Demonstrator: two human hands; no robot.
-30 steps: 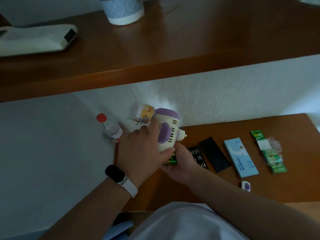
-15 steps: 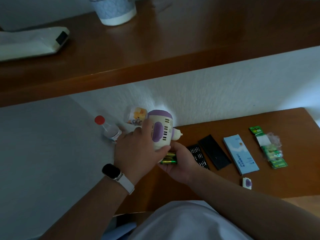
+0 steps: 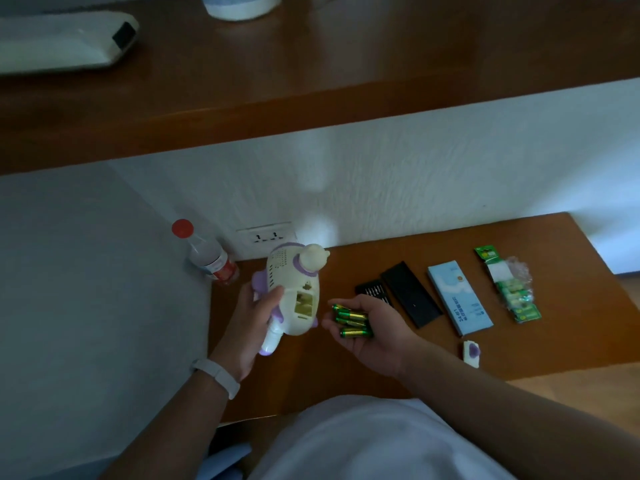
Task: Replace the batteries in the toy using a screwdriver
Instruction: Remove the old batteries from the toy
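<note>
Your left hand grips the toy above the desk, open battery bay facing you. Your right hand, palm up just beside it, cups loose green batteries. Rightward lie a bit tray, black case, blue box and battery pack. A bottle stands behind the toy.

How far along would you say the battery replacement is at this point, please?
Done: the cover lies off on the table, and the toy shows an empty-looking compartment. In hand: the left hand grips the toy, the right hand cups loose batteries. Left: loading batteries, screwing the cover back.
</note>
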